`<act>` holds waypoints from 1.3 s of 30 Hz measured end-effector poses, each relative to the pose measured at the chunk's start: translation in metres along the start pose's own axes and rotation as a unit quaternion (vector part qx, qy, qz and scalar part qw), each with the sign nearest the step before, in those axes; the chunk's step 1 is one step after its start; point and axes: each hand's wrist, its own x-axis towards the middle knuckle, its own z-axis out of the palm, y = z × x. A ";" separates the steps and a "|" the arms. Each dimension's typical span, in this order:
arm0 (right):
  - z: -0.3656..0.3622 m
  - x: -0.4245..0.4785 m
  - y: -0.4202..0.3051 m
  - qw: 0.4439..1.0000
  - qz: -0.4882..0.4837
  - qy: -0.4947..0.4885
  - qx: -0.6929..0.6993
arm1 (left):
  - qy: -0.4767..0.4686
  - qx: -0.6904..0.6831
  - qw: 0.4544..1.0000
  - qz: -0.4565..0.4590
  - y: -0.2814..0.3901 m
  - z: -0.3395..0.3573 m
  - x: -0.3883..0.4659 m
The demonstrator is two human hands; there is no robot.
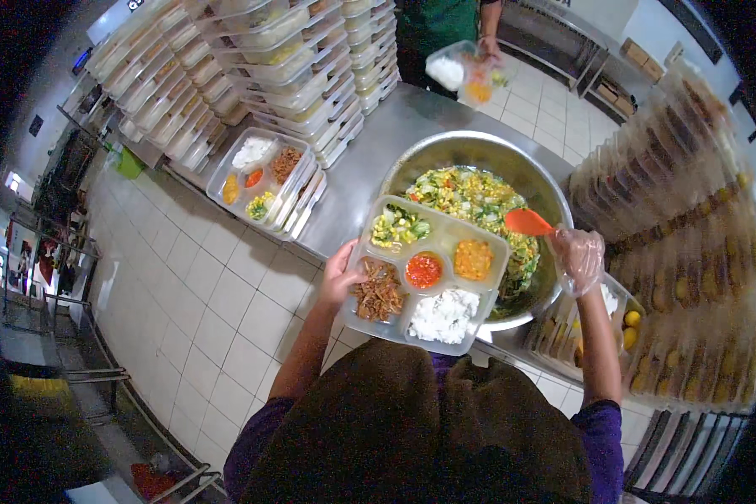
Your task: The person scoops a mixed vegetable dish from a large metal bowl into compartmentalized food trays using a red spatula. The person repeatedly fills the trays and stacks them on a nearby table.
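My left hand (341,274) grips the left side of a clear plastic compartment tray (398,325). In it lie a corn and greens mix (400,227), an orange-yellow fried piece (473,259), red chilli sauce (424,270), shredded brown food (378,291) and white rice (444,315). The tray is tilted over the near left part of a large steel bowl (557,208), which holds more of the corn and vegetable mix (463,189). Inside a clear plastic glove, my right hand (578,255) holds an orange spoon (528,222) over the bowl's right side.
Tall stacks of filled trays (283,69) rise at the back left of the steel table (416,113); a shorter stack (261,176) sits nearer. More stacked trays (680,252) stand on the right. Across the table, a person's hand (490,50) holds another filled tray (447,72).
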 end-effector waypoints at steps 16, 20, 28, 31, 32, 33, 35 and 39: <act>0.052 0.011 -0.080 0.948 0.021 -0.317 0.004 | 0.230 -0.132 0.964 0.035 0.033 -0.087 -0.036; 0.044 0.008 -0.092 0.927 0.038 -0.358 0.108 | 0.257 -0.113 0.959 0.037 0.016 -0.092 -0.042; 0.012 0.015 -0.062 0.906 0.214 -0.287 0.228 | 0.262 -0.076 0.961 0.036 0.022 -0.071 -0.039; 0.010 0.014 -0.053 0.898 0.257 -0.274 0.230 | 0.213 -0.077 0.973 0.044 0.027 -0.066 -0.032; 0.007 0.015 -0.048 0.887 0.267 -0.277 0.255 | 0.205 -0.079 0.975 0.040 0.025 -0.067 -0.030; 0.005 0.016 -0.044 0.876 0.275 -0.281 0.281 | 0.199 -0.083 0.976 0.037 0.022 -0.069 -0.027; 0.010 0.012 -0.033 0.844 0.301 -0.282 0.343 | 0.188 -0.086 0.978 0.031 0.019 -0.070 -0.023; 0.001 0.022 -0.032 0.827 0.305 -0.252 0.400 | 0.197 -0.081 0.977 0.010 0.022 -0.041 -0.010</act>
